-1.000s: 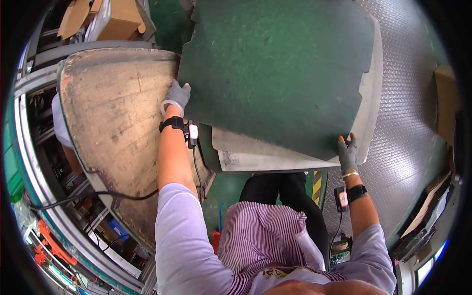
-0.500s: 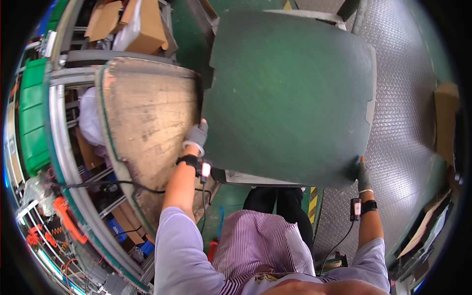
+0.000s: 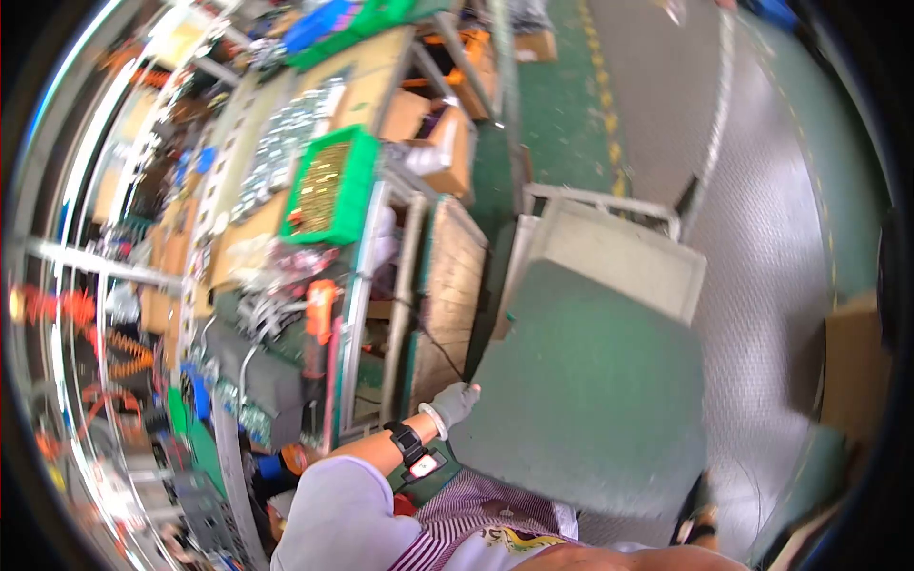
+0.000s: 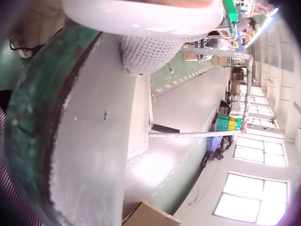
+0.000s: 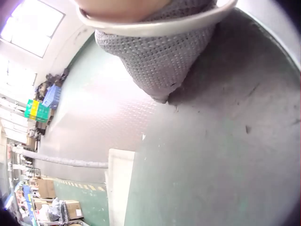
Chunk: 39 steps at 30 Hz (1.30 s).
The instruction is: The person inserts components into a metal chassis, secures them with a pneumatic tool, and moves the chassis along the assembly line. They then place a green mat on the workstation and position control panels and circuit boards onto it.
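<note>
A large green board (image 3: pixel 600 390) lies in front of the body in the head view, held at its two sides. My grey-gloved left hand (image 3: pixel 455 403) grips its left edge, thumb at the rim. At the near right corner, my right hand (image 3: pixel 701 500) holds the other side and is partly hidden. The left wrist view shows my left glove (image 4: pixel 149 52) against the board (image 4: pixel 94 122). In the right wrist view my right glove (image 5: pixel 162 63) meets the board surface (image 5: pixel 211 146), fingertips hidden. A pale board (image 3: pixel 628 249) lies beyond the green one.
A worn wooden board (image 3: pixel 455 276) stands left beside a metal-framed bench. On the bench, a green bin (image 3: pixel 328 186) holds small brass-coloured parts. Patterned metal flooring (image 3: pixel 752 362) extends along the right, with a cardboard box (image 3: pixel 852 362) at its edge.
The view has swung left and up, showing more of the bench. The green board has come nearer the body and off the pale one, which is now more exposed. Both hands still hold it.
</note>
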Available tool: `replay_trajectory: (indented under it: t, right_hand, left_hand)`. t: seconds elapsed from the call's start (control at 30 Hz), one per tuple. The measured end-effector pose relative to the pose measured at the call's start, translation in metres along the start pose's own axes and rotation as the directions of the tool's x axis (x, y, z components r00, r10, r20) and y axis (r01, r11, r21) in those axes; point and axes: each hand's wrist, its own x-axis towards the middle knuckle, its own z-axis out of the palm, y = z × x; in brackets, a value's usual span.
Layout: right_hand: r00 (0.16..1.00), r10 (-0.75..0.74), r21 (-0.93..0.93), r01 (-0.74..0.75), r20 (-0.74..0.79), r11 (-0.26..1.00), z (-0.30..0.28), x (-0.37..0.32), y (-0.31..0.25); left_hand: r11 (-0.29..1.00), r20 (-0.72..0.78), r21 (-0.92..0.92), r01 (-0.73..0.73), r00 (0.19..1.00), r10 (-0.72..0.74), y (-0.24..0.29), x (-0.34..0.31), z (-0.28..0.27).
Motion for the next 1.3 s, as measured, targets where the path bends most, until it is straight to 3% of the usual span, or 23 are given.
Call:
replay_trajectory:
  t: [0.1,0.2,0.3,0.33,0.43,0.5,0.53,0.6,0.7,0.8,0.83,0.87,0.9,0.93,1.0,1.03,1.1,1.13,1.2,1.23,1.3]
  right_hand:
    - [0.991,-0.114,0.076,0.109,0.064,0.991,0.043,-0.008,-0.003]
    - [0.967,-0.232,0.119,0.220,0.101,0.968,0.069,-0.025,-0.025]
    - [0.927,-0.351,0.160,0.329,0.133,0.931,0.091,-0.051,-0.049]
    - [0.911,-0.388,0.172,0.364,0.141,0.915,0.099,-0.060,-0.055]
    - [0.851,-0.497,0.210,0.461,0.169,0.862,0.122,-0.096,-0.072]
    - [0.803,-0.569,0.248,0.522,0.180,0.816,0.143,-0.122,-0.080]
    - [0.777,-0.602,0.264,0.550,0.187,0.792,0.153,-0.135,-0.084]
    - [0.717,-0.670,0.302,0.607,0.191,0.735,0.177,-0.162,-0.087]
    - [0.605,-0.772,0.357,0.689,0.196,0.630,0.213,-0.203,-0.084]
    - [0.435,-0.879,0.460,0.751,0.195,0.474,0.246,-0.243,-0.083]
    - [0.335,-0.920,0.468,0.793,0.202,0.391,0.260,-0.257,-0.087]
    - [0.208,-0.960,0.406,0.874,0.186,0.268,0.276,-0.271,-0.094]
    - [0.011,-0.988,0.063,0.998,0.156,0.021,0.301,-0.294,-0.102]
    - [-0.187,-0.975,-0.303,0.928,0.120,-0.215,0.326,-0.320,-0.109]
    - [-0.216,-0.965,-0.061,0.972,0.148,-0.227,0.391,-0.394,-0.117]
    - [-0.211,-0.964,-0.149,0.960,0.162,-0.235,0.429,-0.459,-0.099]
    - [-0.333,-0.866,-0.154,0.898,0.372,-0.411,0.475,-0.541,-0.109]
    - [-0.414,-0.869,-0.094,0.887,0.272,-0.453,0.512,-0.572,-0.117]
    - [-0.106,-0.888,-0.078,0.985,0.447,-0.157,0.580,-0.643,-0.124]
    - [-0.138,-0.802,0.058,0.990,0.581,-0.127,0.614,-0.657,-0.136]
    - [-0.152,-0.748,-0.006,0.979,0.646,-0.205,0.697,-0.694,-0.116]
  left_hand:
    - [0.989,0.110,-0.145,0.006,0.994,0.010,0.017,-0.039,-0.028]
    - [0.983,0.110,0.118,-0.138,0.986,0.125,0.055,-0.078,-0.072]
    - [0.937,0.023,0.197,-0.289,0.957,0.291,0.083,-0.134,-0.116]
    - [0.868,0.038,0.383,-0.315,0.944,0.326,0.097,-0.163,-0.137]
    - [0.834,-0.050,0.379,-0.402,0.890,0.452,0.083,-0.218,-0.183]
    - [0.940,-0.269,0.143,-0.309,0.902,0.337,0.048,-0.239,-0.203]
    - [0.909,-0.337,0.165,-0.382,0.845,0.416,0.025,-0.254,-0.213]
    - [0.895,-0.509,0.062,-0.442,0.758,0.409,-0.025,-0.297,-0.232]
    - [0.782,-0.740,-0.011,-0.624,0.531,0.413,-0.125,-0.353,-0.246]
    - [0.705,-0.877,-0.033,-0.708,0.358,0.319,-0.236,-0.394,-0.263]
    - [0.777,-0.828,-0.152,-0.611,0.508,0.237,-0.275,-0.406,-0.273]
    - [0.732,-0.872,-0.182,-0.656,0.451,0.187,-0.312,-0.408,-0.279]
    - [0.676,-0.909,-0.208,-0.707,0.396,0.135,-0.347,-0.402,-0.284]
    - [0.617,-0.936,-0.230,-0.753,0.345,0.073,-0.382,-0.394,-0.287]
    - [0.584,-0.947,-0.292,-0.758,0.315,-0.064,-0.444,-0.381,-0.289]
    - [0.574,-0.938,-0.333,-0.748,0.325,-0.122,-0.470,-0.386,-0.290]
    - [0.509,-0.912,-0.408,-0.758,0.318,-0.258,-0.509,-0.396,-0.294]
    - [0.482,-0.899,-0.434,-0.761,0.334,-0.282,-0.529,-0.396,-0.298]
    - [0.428,-0.873,-0.476,-0.768,0.356,-0.333,-0.574,-0.386,-0.304]
    - [0.320,-0.834,-0.530,-0.785,0.415,-0.365,-0.595,-0.375,-0.304]
    - [0.276,-0.795,-0.573,-0.772,0.440,-0.418,-0.632,-0.368,-0.307]
